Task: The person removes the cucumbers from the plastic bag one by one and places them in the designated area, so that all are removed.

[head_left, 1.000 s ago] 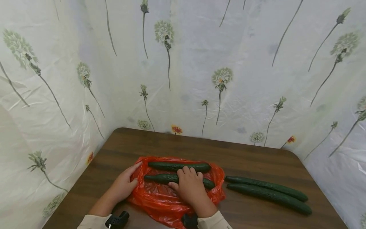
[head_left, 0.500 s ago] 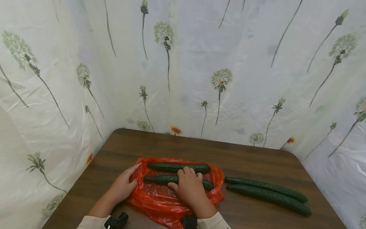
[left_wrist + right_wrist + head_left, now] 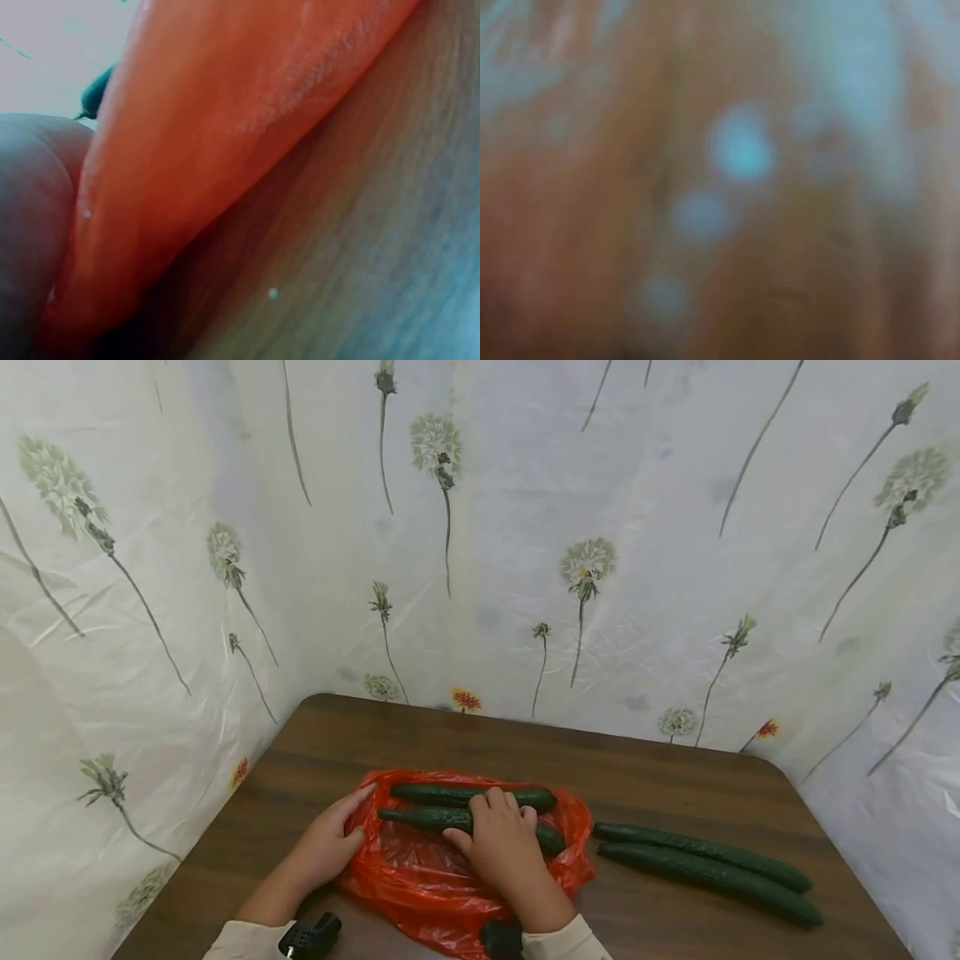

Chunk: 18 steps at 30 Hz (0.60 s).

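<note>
In the head view a red plastic bag [image 3: 427, 893] lies spread on the table with its mouth open upward. Two long dark green cucumbers lie inside it: a far cucumber [image 3: 438, 794] and a nearer cucumber [image 3: 423, 817]. My right hand [image 3: 501, 839] grips the nearer cucumber around its middle, thumb on the near side and fingers over the top. My left hand [image 3: 327, 837] rests against the bag's left side, its fingers extended along the rim. The left wrist view has the bag's wall [image 3: 180, 150] filling the middle. The right wrist view is too blurred to read.
Two more cucumbers, a far one [image 3: 705, 850] and a near one [image 3: 712, 880], lie side by side on the brown wooden table [image 3: 570, 760], right of the bag. A flower-printed sheet [image 3: 495, 527] encloses the table at the back and both sides.
My right hand has shifted slightly away from me with the nearer cucumber, whose left end now lies closer to the far cucumber. The left hand stays in place.
</note>
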Each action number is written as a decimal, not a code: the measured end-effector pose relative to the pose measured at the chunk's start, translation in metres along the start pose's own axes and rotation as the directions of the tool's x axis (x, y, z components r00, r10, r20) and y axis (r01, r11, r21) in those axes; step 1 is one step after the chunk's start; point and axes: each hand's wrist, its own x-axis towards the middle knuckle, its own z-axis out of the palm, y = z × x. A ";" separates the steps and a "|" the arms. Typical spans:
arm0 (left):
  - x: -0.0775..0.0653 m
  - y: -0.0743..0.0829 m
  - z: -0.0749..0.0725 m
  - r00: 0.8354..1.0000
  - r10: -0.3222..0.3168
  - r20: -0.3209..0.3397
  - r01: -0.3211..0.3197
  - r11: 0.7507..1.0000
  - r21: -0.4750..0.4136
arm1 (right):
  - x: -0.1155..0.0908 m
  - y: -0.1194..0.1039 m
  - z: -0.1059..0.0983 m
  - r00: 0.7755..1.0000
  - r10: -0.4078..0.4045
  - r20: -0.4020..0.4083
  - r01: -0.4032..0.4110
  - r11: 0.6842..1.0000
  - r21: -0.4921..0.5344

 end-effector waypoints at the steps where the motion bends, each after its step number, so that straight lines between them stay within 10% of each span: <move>1: 0.000 0.000 0.000 1.000 -0.003 0.004 0.003 1.000 0.001 | 0.000 -0.001 -0.001 1.000 -0.001 -0.007 0.001 1.000 -0.002; 18: 0.000 0.000 0.000 1.000 0.006 0.010 -0.006 1.000 0.012 | -0.004 -0.009 -0.021 0.994 -0.073 -0.084 0.075 0.997 0.022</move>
